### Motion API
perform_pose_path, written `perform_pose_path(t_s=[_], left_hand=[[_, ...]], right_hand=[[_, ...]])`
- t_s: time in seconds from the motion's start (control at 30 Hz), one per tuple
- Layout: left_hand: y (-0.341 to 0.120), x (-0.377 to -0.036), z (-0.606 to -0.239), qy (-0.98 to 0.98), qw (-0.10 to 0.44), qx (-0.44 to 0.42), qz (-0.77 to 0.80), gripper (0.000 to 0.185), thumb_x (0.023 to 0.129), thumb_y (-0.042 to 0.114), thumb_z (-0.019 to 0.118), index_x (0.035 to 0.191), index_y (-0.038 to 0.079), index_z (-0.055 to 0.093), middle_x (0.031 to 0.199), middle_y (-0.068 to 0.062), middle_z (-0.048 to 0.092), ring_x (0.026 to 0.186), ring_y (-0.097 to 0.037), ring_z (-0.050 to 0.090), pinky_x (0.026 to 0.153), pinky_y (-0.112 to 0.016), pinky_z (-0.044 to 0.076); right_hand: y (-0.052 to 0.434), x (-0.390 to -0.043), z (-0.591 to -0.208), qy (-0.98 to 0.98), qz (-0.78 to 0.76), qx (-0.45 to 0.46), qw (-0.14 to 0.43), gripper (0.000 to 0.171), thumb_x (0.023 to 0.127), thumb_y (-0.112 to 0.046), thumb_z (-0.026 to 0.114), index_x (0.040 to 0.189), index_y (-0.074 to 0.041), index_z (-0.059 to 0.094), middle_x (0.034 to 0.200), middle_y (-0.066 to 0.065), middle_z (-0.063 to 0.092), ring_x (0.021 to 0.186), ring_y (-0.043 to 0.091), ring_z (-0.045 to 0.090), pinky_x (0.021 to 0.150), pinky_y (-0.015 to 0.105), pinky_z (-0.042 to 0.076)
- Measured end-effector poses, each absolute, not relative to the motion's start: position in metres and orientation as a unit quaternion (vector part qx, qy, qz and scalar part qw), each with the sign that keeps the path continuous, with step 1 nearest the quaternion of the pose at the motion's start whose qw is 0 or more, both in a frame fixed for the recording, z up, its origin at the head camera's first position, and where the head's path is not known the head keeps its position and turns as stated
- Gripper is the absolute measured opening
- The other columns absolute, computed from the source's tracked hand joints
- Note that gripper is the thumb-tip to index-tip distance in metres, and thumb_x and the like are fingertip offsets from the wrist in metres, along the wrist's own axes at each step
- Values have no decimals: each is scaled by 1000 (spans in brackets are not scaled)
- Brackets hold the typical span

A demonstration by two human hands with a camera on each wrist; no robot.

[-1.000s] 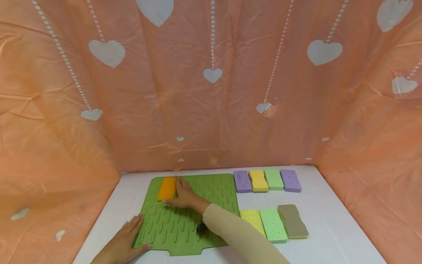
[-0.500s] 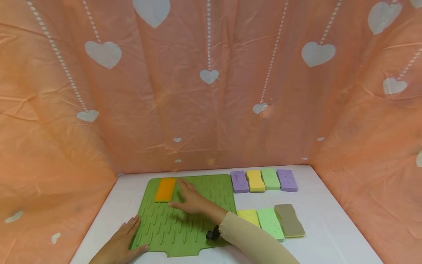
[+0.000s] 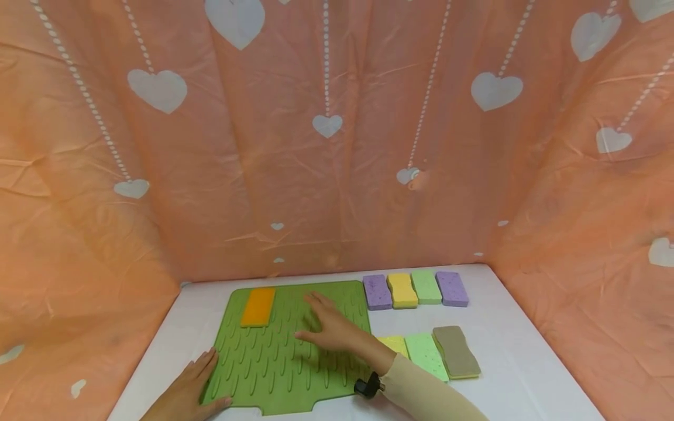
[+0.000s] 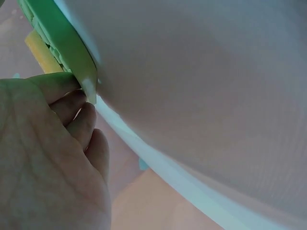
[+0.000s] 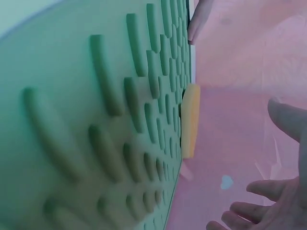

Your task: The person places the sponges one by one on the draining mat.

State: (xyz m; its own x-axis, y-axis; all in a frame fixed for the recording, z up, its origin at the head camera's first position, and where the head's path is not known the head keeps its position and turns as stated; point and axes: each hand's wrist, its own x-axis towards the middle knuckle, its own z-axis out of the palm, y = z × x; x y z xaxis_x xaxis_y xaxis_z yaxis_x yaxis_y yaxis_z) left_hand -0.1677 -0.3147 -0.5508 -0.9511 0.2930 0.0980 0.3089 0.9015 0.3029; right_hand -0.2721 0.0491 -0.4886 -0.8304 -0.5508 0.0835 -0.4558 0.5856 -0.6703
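Fingers of our right hand point(image 3: 333, 328) hung spread, holding nothing, over green ridged mat point(image 3: 284, 351) | left hand point(image 3: 192, 393) lay flat at mat's edge | white table point(image 3: 505, 362) | peach heart-print cloth point(image 3: 337, 146) walled us in

A white table point(image 3: 505, 351) stands enclosed by creased orange sheeting point(image 3: 337, 193) printed with white hearts.

The right hand point(image 3: 337, 330) and its sleeve cover part of the yellow sponge point(image 3: 388, 344). The frame's bottom edge cuts off the left hand point(image 3: 184, 394) at the wrist.
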Motion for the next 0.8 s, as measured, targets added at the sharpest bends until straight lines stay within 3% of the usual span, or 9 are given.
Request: perform_pose_path(t_s=[0.33,0.57,0.8], left_hand=[[-316,-168,-551,-976,25,-150,-158,107,87,61,81,152,-17,46,160,-35,44,147,-54,43,99,4,-18],[-318,-168,-557,-975,29,-148,-162,104,89,60,80,153,-15,47,162,-32,44,146,-54,44,106,2,-10],[-320,-170,-562,-971,29,-157,-176,105,89,59,80,152,-18,46,161,-35,43,146,-57,42,100,5,-17]], right_hand=[[85,-263,-488,888,-361,-280,54,94,101,-57,70,173,-20,23,179,11,19,163,42,18,124,67,31],[107,-263,-494,891,-358,-278,35,93,101,-55,72,172,-17,27,177,14,23,162,44,21,123,68,32],[133,-259,-498,894,-361,-266,20,92,101,-52,73,171,-12,29,176,17,26,160,49,20,123,71,30]])
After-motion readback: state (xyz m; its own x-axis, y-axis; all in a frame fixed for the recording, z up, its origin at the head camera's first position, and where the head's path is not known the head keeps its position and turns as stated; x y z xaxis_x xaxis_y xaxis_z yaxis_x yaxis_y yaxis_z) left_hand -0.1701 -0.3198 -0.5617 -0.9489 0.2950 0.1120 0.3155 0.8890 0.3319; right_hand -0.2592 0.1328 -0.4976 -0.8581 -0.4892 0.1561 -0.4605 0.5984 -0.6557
